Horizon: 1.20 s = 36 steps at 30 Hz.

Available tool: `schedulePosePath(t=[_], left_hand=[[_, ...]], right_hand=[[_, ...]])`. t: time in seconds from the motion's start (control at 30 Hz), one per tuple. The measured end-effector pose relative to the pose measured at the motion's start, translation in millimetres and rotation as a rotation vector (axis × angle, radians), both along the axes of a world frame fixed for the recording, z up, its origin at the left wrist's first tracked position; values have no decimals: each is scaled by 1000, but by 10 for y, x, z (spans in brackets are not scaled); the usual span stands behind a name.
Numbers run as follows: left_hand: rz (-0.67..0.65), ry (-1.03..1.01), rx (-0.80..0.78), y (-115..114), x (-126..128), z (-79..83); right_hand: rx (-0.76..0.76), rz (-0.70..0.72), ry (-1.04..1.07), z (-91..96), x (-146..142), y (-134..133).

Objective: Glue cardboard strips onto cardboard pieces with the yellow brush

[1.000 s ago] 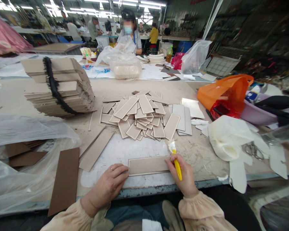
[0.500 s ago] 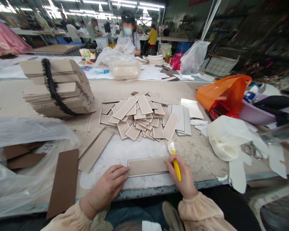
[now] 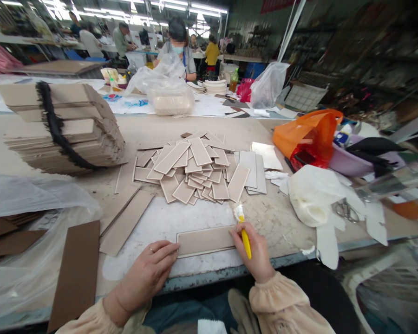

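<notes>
A flat beige rectangular panel [image 3: 205, 240] with a pale edge lies on the white-smeared work surface before me. My left hand [image 3: 152, 265], a ring on one finger, pinches its left end. My right hand [image 3: 253, 248] grips a yellow-handled brush [image 3: 245, 242] whose bristle end, covered in white paste, points away from me. The fingertips of that same hand also touch the panel's right end. Beyond it spreads a loose heap of similar beige panels [image 3: 196, 171]. Two longer beige strips [image 3: 128, 223] lie to the left of the heap.
A tied stack of beige boards [image 3: 90, 127] stands at left, above a clear plastic bag [image 3: 73, 232] with brown pieces. A long brown board [image 3: 75, 273] overhangs the front edge. At right are an orange bag [image 3: 296, 132], a white roll [image 3: 308, 197] and scissors [image 3: 346, 211]. A co-worker sits opposite.
The whole view has shifted slightly, so things appear further left. Both hands keep their places on the panel, and the brush stays in the right hand.
</notes>
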<state>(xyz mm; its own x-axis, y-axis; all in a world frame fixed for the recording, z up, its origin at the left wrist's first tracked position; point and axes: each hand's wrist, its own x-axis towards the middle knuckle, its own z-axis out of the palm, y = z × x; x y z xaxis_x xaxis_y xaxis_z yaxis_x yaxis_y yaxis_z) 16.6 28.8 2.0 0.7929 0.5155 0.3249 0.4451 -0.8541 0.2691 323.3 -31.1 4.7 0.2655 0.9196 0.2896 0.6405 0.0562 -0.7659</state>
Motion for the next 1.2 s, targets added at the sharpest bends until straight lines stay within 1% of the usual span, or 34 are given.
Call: schedulePosePath(t=[0.17,0.43,0.63,0.87,1.0,1.03,1.1,1.2], left_hand=[[-5,-4,8,12,11,-5],[26,-29,14,-2,47,-16],[35,-62,30,1,90,-34],[26,-70,84,14,121,-1],[0,-66,105,34,93,-45],[-4,-64,108,40,82,-64],[-13,-58,116,53,65,-101],[-16,-54,125,77,50,-142]], right_hand=[[-12,-1,-4,-21,6,0],[-3,14,-74,-35,8,-11],[-26,22,-249,-36,12,-34],[-27,-19,-486,17,-12,-68],[13,-61,-526,84,-61,-73],[26,-47,-505,97,-96,-70],[57,45,-422,112,-204,-59],[97,296,-299,93,-442,-47]])
